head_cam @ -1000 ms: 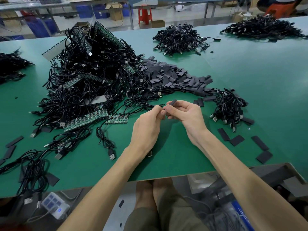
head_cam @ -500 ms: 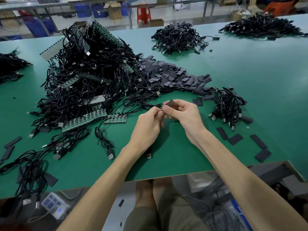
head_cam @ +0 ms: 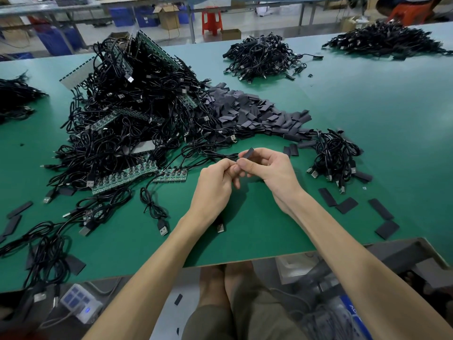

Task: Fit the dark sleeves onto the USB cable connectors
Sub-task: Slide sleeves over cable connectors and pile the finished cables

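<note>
Pinching a flat matte sleeve [head_cam: 249, 153] in my right hand [head_cam: 272, 173], my left hand [head_cam: 215, 185] grips thin cable [head_cam: 220, 156] beside it.

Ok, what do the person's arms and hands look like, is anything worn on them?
Both are bare: the left hand and right hand have no gloves, and no rings, watch or wristband show. No sleeves cover the forearms as far as the frame shows. Olive-green clothing covers the lap.
</note>
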